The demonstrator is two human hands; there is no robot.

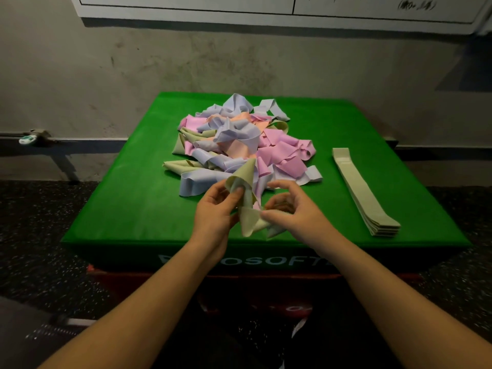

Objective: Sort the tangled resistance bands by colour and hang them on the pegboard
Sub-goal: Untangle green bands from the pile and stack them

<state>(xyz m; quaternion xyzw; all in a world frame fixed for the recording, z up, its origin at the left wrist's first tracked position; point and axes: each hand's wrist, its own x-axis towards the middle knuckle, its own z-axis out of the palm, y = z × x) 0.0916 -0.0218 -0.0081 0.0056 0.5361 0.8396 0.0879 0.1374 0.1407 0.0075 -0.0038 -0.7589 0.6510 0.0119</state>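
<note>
A tangled heap of resistance bands (239,139) in pink, lavender, peach and pale green lies on a green padded box (127,198). One twisted pale green band (246,179) is lifted at the heap's near edge. My left hand (217,209) pinches its upper fold. My right hand (290,209) pinches its lower end near the box's front edge. A flat stack of several pale green bands (362,193) lies on the right side of the box.
The green box sits on a red box (149,280) on a dark speckled floor. A grey wall stands behind, with a white board (266,9) at the top. A pipe with a valve (34,138) runs along the left wall.
</note>
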